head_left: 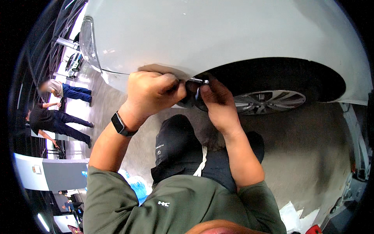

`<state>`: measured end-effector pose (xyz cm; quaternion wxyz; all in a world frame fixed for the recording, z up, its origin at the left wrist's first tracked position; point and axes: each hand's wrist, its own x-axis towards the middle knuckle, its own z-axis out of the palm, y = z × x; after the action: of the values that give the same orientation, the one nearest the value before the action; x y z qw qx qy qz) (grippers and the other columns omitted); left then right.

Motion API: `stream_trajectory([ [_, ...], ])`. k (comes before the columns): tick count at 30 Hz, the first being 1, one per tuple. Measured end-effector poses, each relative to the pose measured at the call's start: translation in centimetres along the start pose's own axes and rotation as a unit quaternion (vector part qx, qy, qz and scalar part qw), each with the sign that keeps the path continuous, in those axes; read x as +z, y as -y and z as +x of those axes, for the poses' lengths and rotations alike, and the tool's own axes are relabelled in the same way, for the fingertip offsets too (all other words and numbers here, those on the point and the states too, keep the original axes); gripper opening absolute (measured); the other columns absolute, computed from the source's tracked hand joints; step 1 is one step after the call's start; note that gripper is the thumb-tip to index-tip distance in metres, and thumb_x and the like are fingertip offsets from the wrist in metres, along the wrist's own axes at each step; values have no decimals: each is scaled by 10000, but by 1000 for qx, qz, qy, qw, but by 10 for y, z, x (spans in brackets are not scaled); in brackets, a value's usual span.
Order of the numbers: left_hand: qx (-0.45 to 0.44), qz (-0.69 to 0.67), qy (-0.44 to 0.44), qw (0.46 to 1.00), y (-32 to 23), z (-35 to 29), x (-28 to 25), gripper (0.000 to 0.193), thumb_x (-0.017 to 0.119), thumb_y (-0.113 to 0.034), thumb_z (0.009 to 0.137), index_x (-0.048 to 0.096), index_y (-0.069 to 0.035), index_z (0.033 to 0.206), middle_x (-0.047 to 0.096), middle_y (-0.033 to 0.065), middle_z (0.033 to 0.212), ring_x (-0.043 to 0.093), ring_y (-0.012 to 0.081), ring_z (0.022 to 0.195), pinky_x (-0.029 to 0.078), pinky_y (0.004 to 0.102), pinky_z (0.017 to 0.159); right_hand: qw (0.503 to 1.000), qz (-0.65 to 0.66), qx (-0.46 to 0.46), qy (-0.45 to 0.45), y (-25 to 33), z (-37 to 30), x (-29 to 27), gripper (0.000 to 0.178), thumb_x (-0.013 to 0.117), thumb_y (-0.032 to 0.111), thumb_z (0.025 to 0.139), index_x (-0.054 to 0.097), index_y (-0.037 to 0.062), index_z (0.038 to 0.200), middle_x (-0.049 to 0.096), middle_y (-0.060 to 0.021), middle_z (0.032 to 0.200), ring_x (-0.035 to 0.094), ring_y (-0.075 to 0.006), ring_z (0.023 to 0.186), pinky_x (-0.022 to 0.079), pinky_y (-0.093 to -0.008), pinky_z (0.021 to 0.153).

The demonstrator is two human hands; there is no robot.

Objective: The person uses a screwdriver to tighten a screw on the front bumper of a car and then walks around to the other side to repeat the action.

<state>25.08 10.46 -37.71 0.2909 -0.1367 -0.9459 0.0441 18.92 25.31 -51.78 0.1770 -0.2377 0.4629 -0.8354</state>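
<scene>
At the front edge of a wheel arch on a white car [156,35], both my hands are close together on a slim, shiny metal tool [196,80]. My left hand [157,89] is closed in a fist at the tool's left end, its knuckles near the fender edge. The thumb of my right hand [221,103] presses by the tool's small round end, with the fingers curled into the dark wheel arch and partly hidden. Behind the hands, the dark gap hides what the tool touches. The wheel [272,100] sits to the right of my right hand.
A headlight [90,43] lies at the car's left end. Two people [54,119] stand on the floor at the left, near another white car [31,171]. Blue-and-white plastic [138,187] lies beside my left arm. A grey metal post [352,132] stands at the right.
</scene>
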Motion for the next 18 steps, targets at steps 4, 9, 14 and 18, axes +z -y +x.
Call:
stream_trajectory([
  [4,0,20,17,1000,2,-2,-2,315,797,-261,731,553,-150,567,550,66,500,602,280,473,478,390,449,994,17,101,25,3,2,-6,448,553,429,1081,694,5,1104,742,-88,903,673,-147,868,532,-307,820],
  [9,-9,11,14,1000,2,-4,-3,313,777,-282,751,562,-147,568,583,67,516,618,279,486,493,400,457,973,66,201,90,-3,2,-12,431,573,399,1077,686,-1,1193,751,-95,1024,679,-182,976,518,-320,892],
  [14,-3,45,24,999,2,-9,-8,323,795,-282,718,539,-156,564,530,64,490,599,282,464,472,408,436,994,-21,101,-25,-4,-5,2,401,624,340,1061,639,-4,1268,695,-42,1089,634,-141,1022,508,-294,933],
  [18,-32,49,34,998,-2,-15,-5,333,771,-340,723,564,-153,541,554,77,500,612,297,473,475,424,435,969,5,246,-11,20,-3,-10,451,578,428,1071,680,-7,1132,708,-66,1003,647,-170,946,518,-347,853],
])
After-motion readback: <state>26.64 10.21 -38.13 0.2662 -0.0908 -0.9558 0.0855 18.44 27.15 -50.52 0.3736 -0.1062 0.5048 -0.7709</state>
